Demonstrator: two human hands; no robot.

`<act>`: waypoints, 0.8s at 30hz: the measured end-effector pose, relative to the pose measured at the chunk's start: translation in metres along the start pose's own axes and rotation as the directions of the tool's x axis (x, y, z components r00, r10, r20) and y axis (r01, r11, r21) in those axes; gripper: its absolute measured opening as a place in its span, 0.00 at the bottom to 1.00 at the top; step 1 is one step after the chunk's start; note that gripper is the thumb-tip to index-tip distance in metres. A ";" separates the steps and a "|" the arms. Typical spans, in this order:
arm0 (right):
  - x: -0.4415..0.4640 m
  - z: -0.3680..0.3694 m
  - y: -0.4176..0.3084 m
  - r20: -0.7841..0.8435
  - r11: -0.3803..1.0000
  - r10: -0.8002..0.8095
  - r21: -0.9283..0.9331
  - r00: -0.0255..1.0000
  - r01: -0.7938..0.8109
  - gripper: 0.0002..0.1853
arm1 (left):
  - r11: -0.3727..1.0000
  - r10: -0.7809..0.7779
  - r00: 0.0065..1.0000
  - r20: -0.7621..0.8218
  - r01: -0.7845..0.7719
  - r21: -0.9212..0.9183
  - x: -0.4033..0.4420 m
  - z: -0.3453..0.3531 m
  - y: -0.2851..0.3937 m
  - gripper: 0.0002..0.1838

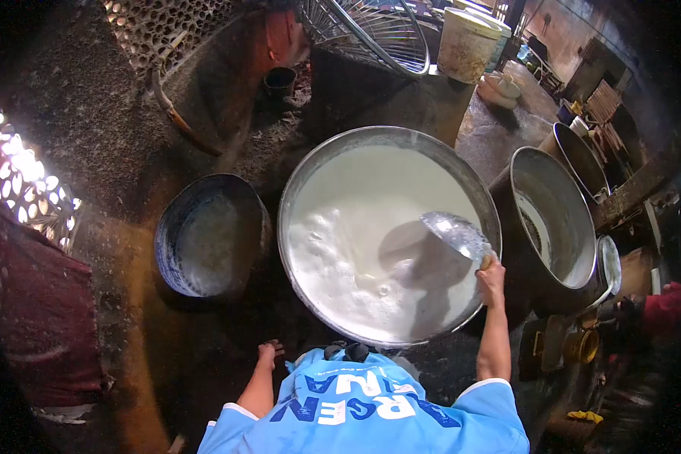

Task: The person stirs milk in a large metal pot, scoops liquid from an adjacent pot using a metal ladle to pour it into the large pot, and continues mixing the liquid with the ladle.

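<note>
A wide round metal vat [286, 261] in front of me holds a white, milky liquid [386, 189] with froth on its near left part. My right hand [491, 278] grips a shiny metal scoop [454, 233] by its near end, at the vat's right rim. The scoop is tilted above the liquid, and its shadow falls on the surface. My left hand [270, 351] hangs low by the vat's near left side with its fingers apart, holding nothing.
Left of the vat stands a dark blue tub [212, 236]. To the right are a deep metal drum [554, 216] and another large vessel [581, 159]. A dirty white bucket [463, 47] and a wire basket [367, 34] stand at the back. A dark red cloth [38, 310] hangs at far left.
</note>
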State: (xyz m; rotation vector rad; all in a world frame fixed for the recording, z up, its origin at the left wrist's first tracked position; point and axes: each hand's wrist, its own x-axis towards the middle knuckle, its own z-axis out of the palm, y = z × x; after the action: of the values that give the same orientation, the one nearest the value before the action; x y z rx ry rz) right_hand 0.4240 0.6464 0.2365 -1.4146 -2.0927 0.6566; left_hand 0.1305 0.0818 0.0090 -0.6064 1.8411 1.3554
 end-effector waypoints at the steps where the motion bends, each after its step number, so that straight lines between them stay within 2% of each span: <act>1: -0.001 0.008 -0.002 0.182 0.957 0.262 0.079 0.948 -0.280 0.18 | 1.000 -0.007 1.000 0.005 0.007 -0.001 0.000 -0.002 0.001 0.14; 4: -0.014 0.043 0.006 0.272 0.945 0.307 0.023 0.912 -0.325 0.18 | 1.000 -0.004 1.000 -0.009 0.004 0.011 -0.003 -0.006 0.002 0.15; 6: -0.033 0.053 -0.006 0.354 0.926 0.298 0.117 0.886 -0.358 0.17 | 1.000 0.010 1.000 -0.020 -0.010 0.009 -0.004 -0.010 0.003 0.15; 12: -0.076 0.112 0.001 0.439 0.924 0.281 0.117 0.854 -0.364 0.18 | 0.999 0.049 0.999 -0.004 -0.049 -0.020 0.007 -0.021 0.007 0.14; 16: -0.108 0.133 -0.034 0.496 0.897 0.288 0.160 0.819 -0.412 0.17 | 0.997 0.031 0.999 0.005 -0.031 -0.067 0.030 -0.024 0.009 0.15; 24: -0.160 0.162 -0.094 0.583 0.926 0.215 0.134 0.783 -0.354 0.16 | 0.999 -0.025 0.996 0.083 0.021 0.039 0.048 -0.035 0.051 0.18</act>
State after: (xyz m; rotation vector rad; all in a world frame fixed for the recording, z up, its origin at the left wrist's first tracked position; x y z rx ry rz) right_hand 0.3036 0.4484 0.1525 -1.5433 -2.1168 1.5632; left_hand 0.0535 0.0683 0.0059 -0.5419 1.7838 1.3084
